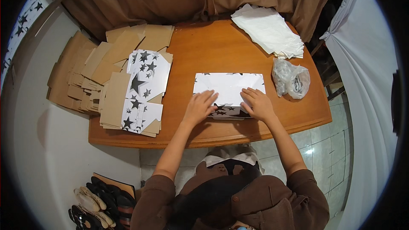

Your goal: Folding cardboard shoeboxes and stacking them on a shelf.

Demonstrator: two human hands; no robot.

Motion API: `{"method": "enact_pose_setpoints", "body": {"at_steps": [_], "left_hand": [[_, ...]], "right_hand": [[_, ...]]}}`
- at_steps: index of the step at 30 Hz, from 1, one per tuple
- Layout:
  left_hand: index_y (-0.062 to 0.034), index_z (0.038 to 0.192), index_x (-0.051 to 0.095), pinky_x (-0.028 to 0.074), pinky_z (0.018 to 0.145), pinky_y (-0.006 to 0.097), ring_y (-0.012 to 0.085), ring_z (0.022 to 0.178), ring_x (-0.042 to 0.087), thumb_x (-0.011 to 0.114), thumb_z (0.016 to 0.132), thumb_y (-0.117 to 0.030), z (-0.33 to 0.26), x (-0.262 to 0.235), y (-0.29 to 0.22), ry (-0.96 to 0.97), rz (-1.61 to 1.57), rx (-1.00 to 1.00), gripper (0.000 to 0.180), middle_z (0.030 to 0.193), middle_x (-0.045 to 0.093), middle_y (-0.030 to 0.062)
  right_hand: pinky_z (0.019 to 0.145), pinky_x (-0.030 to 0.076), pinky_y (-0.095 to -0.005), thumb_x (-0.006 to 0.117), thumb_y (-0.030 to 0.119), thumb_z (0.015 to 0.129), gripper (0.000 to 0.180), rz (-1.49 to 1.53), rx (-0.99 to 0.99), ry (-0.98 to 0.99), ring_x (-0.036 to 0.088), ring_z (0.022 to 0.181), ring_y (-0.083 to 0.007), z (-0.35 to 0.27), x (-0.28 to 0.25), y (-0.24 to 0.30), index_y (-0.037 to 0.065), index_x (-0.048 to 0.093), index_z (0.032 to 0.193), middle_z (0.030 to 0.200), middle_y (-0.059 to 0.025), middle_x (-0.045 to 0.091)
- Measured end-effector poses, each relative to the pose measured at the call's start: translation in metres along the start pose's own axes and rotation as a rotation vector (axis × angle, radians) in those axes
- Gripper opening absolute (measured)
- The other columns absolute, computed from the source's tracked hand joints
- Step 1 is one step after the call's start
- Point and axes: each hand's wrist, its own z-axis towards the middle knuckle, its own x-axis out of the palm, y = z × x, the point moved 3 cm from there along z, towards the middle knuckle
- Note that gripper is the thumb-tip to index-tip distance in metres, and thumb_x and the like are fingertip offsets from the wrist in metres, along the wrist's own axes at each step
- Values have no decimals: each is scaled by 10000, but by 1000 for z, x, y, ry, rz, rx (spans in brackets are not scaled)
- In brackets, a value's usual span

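A flat white cardboard box blank with black stars [228, 87] lies on the wooden table [213, 51] in front of me. My left hand [200, 106] presses flat on its near left part, fingers spread. Over on the near right part my right hand [256, 102] rests with fingers down on a fold. Black star print shows between the two hands at the near edge.
A pile of flat star-printed and brown cardboard blanks [136, 89] covers the table's left end and hangs over it. A stack of white paper sheets [270, 30] lies at the far right, a crumpled clear plastic bag [292, 79] beside it. Shoes [100, 204] sit on the floor at the lower left.
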Motion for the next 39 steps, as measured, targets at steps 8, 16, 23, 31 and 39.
{"method": "enact_pose_setpoints", "body": {"at_steps": [8,16,23,31,39], "left_hand": [[-141,1220,531,381,936,379,205,1126,515,592,818,-366,1,12,-3,123,-125,40,464,1255,541,34],[-137,1217,533,369,950,380,211,1138,504,584,829,-366,-1,14,-3,178,-119,23,453,1259,529,42],[-96,1271,486,281,1029,478,353,1233,390,511,896,-340,8,8,13,15,-356,-325,448,1350,397,184],[85,1243,418,397,933,343,301,1130,495,524,888,-320,26,27,49,192,-1095,-1083,549,1237,489,235],[106,1135,496,442,852,344,247,1019,547,375,895,-597,39,20,97,128,-1179,-1152,753,1072,579,201]], "right_hand": [[979,383,-430,542,469,841,492,-50,-14,58,527,1128,-257,-4,12,-4,77,580,1137,1212,-85,568],[989,371,-431,529,433,861,459,-52,2,146,500,1147,-260,-4,7,1,97,562,1171,1200,-85,555],[1069,249,-438,523,300,890,522,303,306,-182,323,1285,-364,-3,4,-28,78,393,1344,1360,-197,369],[995,364,-364,419,360,945,658,1230,1122,127,412,1227,-287,21,16,-67,-12,144,1413,1386,-249,303],[968,377,-340,431,191,922,518,1310,757,-16,468,1152,-234,39,4,-66,-22,269,1366,1312,-155,428]]}}
